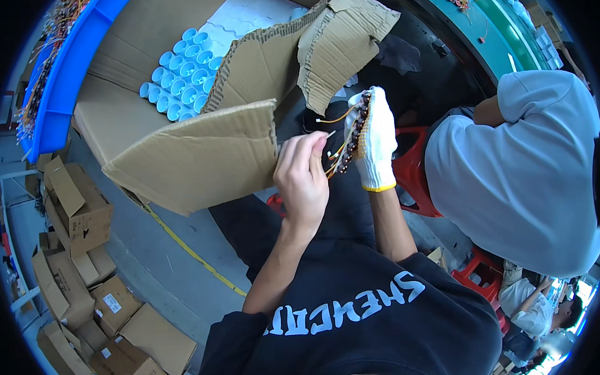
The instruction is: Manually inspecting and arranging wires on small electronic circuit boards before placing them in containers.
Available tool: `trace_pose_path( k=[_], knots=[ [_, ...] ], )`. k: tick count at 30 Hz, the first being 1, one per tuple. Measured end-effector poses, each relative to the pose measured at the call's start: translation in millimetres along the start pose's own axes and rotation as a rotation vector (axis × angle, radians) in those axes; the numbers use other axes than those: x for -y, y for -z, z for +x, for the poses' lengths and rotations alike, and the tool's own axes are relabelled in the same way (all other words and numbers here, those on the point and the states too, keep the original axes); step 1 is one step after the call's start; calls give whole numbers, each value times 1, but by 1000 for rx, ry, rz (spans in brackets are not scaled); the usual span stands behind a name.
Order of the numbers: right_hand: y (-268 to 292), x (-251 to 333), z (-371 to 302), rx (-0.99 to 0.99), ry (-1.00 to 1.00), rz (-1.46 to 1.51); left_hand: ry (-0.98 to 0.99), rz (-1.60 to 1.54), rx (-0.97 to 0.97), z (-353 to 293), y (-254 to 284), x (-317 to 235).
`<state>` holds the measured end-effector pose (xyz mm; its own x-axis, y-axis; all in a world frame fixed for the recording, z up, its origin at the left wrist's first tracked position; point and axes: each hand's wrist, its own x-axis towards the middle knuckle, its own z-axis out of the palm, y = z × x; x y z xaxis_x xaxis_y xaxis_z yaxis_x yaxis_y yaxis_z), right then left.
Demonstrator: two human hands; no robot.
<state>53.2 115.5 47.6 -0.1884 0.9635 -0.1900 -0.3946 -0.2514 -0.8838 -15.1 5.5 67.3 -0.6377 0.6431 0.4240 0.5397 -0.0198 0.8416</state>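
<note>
Head view: the open cardboard box (199, 151) serves as landmark. Right of its near flap, the bare left hand (301, 177) is closed, thumb and forefinger pinched on a thin pale piece (331, 134); whether this joins a wire cannot be told. Farther right of the box, the right hand (378, 142), in a white knitted glove with yellow cuff, holds a bundle of wired components (355, 136) along its palm side; dark rounded ends line up and yellow-orange leads with white connectors point toward the box. The fingers' exact wrap is partly hidden. Inside the box stand rows of light-blue cups (184, 76). Left of the box is a blue bin (60, 97) containing wires. Well right of the box, a co-worker (511, 180) sits on a red stool (413, 173).
</note>
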Motion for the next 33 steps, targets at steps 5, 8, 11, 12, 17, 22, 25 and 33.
trace_pose_path(
  k=[5,8,11,12,17,22,25,33],
  knots=[
    [12,-4,3,25,-13,-57,-50,236,-13,-1,-3,-5],
    [10,-6,-1,49,8,-116,32,132,140,5,-6,-13],
    [5,-4,-6,34,119,-56,118,-11,226,6,-12,-11],
    [2,-3,-8,34,118,-53,162,-104,237,6,-14,-10],
    [-14,-1,-23,-4,404,-294,202,-236,124,1,-14,-11],
    [-13,0,-29,47,449,-463,400,-510,92,-6,-16,-4],
    [-11,-1,-28,88,476,-563,422,-575,51,-7,-12,-4],
    [-17,-5,-12,151,295,-299,534,-712,-17,-6,-21,-3]
  ],
)
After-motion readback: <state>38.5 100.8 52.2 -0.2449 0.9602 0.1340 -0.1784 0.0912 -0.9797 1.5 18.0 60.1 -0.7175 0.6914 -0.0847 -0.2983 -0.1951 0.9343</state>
